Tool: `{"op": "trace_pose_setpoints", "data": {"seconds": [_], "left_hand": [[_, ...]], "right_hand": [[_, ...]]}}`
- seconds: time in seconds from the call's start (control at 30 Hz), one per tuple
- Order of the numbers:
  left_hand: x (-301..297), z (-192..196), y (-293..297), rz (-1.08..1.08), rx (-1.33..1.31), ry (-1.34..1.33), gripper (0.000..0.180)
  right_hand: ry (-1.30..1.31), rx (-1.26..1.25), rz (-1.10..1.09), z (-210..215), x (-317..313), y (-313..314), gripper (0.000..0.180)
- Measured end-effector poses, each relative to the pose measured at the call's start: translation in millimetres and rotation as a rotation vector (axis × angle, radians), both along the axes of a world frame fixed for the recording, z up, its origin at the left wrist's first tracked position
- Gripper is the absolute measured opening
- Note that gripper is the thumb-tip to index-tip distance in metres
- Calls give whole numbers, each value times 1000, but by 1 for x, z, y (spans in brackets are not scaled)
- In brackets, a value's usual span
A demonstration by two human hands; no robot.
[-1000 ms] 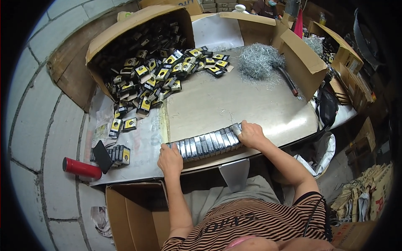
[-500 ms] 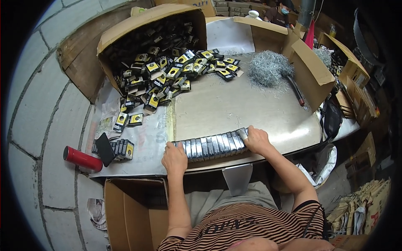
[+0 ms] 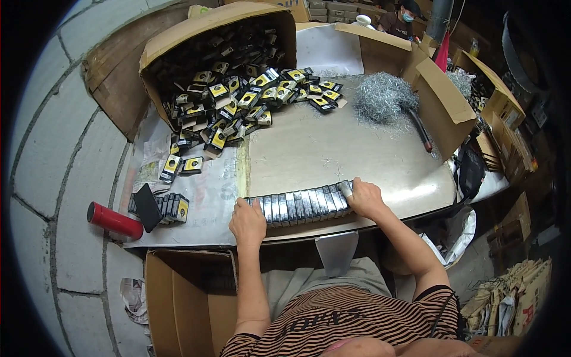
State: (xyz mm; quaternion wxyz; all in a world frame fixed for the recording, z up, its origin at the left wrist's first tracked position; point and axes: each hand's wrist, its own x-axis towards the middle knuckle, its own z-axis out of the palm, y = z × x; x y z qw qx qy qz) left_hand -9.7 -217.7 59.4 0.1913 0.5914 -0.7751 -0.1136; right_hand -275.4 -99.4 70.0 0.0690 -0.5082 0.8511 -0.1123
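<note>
largest in my head view is the pale block wall (image 3: 77,238) along the left, then the worktable (image 3: 309,149), its metal top bright with glare. a tipped carton (image 3: 178,38) opens onto the table's far left, and below the near edge i see an open carton (image 3: 189,297). out of the tipped one spills a heap of black-and-yellow boxes (image 3: 238,98), lying at all angles. next comes the row of small boxes (image 3: 303,205), on the metal top close to the table's front edge, between the person's hands. the boxes stand packed tightly side by side, narrow faces up, glossy black broken by silvery streaks of shine; the line curves a little in my fisheye and climbs toward the right, and a paler, greyish piece shows at its right end. beyond it sits a tangled clump of silver wire pieces (image 3: 385,98). at the left a shorter row of boxes (image 3: 178,208) stands near a red flask (image 3: 116,221). the left hand (image 3: 248,221) has its fingers curled around the left end of the row, holding it; the right hand (image 3: 366,199) holds the other end, fingers bent in close. how hard either presses, i cannot tell. smallest are stray silver bits (image 3: 321,160) scattered over the metal.
</note>
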Motion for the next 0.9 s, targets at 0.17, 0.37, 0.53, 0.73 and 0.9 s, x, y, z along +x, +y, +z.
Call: {"op": "trace_pose_setpoints", "data": {"seconds": [0.17, 0.37, 0.53, 0.73, 0.9], "left_hand": [[-1, 0, 0, -4, -8, 14, 35], [-2, 2, 0, -7, -2, 12, 35], [-1, 1, 0, -1, 23, 21, 35], [0, 0, 1, 27, 12, 3, 35], [-1, 0, 0, 17, 3, 22, 34]], "right_hand": [[13, -3, 6, -2, -2, -1, 57], [17, -17, 6, -4, -5, -1, 56], [27, -19, 4, -4, -5, 0, 55], [-4, 39, 11, 2, 0, 1, 52], [-22, 35, -9, 9, 1, 0, 54]]}}
